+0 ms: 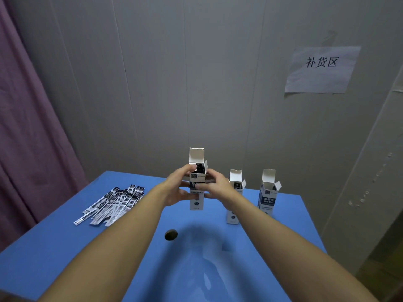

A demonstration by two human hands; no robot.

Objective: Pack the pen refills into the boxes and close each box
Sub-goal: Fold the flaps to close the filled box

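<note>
Both hands, left hand (177,188) and right hand (214,186), grip the open box (197,188) upright at 12 o'clock (probably steadying it for flap-closing), loose refills (113,203) piled at 10, 2 open boxes (250,192) at 2.

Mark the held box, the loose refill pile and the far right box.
held white carton box (197,203): head view, lower front face.
pile of wrapped pen refills (115,202): head view, pile middle.
far right open carton box (267,200): head view, front label.

The hands (196,188) cover the middle of the held box (197,202); its print is too blurred to read. The right forearm hides the lower part of the middle box (236,184). The table (65,247) is cut off by the bottom edge.
</note>
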